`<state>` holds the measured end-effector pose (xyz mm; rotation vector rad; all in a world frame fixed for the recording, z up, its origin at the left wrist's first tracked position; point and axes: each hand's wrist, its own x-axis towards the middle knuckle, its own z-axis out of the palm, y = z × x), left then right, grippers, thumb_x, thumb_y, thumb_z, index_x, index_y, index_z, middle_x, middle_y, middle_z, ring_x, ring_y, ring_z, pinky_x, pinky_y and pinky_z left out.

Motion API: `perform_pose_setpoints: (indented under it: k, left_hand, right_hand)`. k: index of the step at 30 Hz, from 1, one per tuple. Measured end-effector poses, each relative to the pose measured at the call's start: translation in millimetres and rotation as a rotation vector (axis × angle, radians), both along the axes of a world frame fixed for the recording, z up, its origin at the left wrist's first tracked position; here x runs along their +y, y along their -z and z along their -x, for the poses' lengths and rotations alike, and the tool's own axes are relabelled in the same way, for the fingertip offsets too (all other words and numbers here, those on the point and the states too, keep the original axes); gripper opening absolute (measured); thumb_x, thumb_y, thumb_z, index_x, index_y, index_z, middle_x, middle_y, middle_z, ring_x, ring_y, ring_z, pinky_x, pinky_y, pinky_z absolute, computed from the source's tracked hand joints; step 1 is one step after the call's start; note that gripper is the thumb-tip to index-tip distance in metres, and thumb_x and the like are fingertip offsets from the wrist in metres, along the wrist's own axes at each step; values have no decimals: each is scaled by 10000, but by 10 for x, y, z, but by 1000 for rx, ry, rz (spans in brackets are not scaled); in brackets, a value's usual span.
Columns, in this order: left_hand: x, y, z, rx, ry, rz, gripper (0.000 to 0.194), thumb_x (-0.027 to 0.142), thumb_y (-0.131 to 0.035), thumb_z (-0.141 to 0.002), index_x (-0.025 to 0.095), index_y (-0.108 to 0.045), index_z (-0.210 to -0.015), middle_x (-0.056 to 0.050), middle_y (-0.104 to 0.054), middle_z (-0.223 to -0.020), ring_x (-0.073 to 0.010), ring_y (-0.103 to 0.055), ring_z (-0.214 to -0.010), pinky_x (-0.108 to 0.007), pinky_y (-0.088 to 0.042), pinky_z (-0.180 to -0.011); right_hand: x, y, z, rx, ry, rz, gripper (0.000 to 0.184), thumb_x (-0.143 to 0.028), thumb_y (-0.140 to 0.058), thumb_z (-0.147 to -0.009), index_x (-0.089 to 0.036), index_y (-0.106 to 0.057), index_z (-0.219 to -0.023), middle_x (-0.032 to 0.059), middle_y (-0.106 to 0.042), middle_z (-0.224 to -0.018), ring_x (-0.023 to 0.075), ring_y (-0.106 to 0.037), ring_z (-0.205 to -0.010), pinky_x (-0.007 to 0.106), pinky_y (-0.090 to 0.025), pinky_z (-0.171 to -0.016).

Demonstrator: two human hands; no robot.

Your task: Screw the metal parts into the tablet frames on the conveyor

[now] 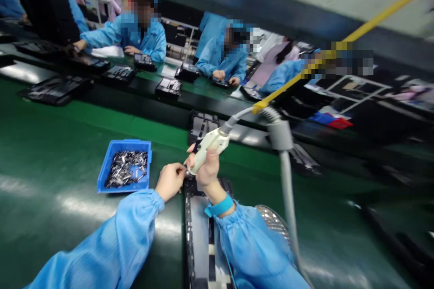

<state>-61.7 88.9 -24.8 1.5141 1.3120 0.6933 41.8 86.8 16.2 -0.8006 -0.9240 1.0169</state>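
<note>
My right hand [208, 170] is wrapped round a cream-coloured electric screwdriver [213, 141], held tilted with its tip pointing down and left. My left hand [170, 180] is closed in a pinch right at the tool's tip; what its fingers hold is too small to make out. Beneath both hands lies a long dark device panel [198, 221] with grey sections and a black frame. My hands and right sleeve cover part of it. A blue bin [99, 184] of small metal and black parts [126, 168] stands left of my left hand.
A second dark panel [200, 122] lies just beyond the screwdriver. A yellow cord [288, 83] and a grey hose [288, 189] hang at the right. Across the green bench [68, 144], co-workers in blue sit by a line of similar units [168, 86]. A ribbed round object [271, 219] shows beside my right sleeve.
</note>
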Motion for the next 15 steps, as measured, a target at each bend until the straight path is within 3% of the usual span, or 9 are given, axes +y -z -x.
perform_pose_setpoints:
  k: [3, 7, 12, 15]
  left_hand:
    - [41, 27, 13, 22, -10, -81, 211, 91, -573, -865, 153, -683, -696, 12, -608, -585, -140, -569, -573, -237, -366, -595]
    - [91, 59, -3, 40, 1, -136, 189, 192, -566, -856, 171, -656, -690, -11, -637, -627, -168, -594, -615, -253, -398, -606]
    - [-59, 19, 102, 68, -17, -144, 235, 396, -506, -904, 197, -630, -889, -12, -640, -703, -194, -613, -608, -291, -481, -616]
    - [-379, 15, 302, 302, 72, -234, 336, 547, -541, -894, 221, -605, -849, -61, -669, -848, -241, -665, -782, -354, -522, -780]
  right_hand:
    - [9, -99, 7, -4, 4, -81, 703, -909, -627, -760, -206, -645, -780, -49, -455, -406, 129, -390, -324, 276, -403, -369]
    - [-124, -380, -85, 15, -17, -211, 774, -968, -561, -748, -222, -686, -913, -72, -431, -438, 133, -374, -347, 316, -459, -437]
    - [-685, -678, -389, 56, -49, -294, 766, -957, -616, -733, -241, -736, -979, -59, -442, -439, 148, -378, -358, 305, -386, -447]
    - [-1118, -704, -716, 24, 24, -169, 852, -1022, -659, -576, -242, -772, -902, -14, -499, -446, 173, -433, -405, 315, -403, -476]
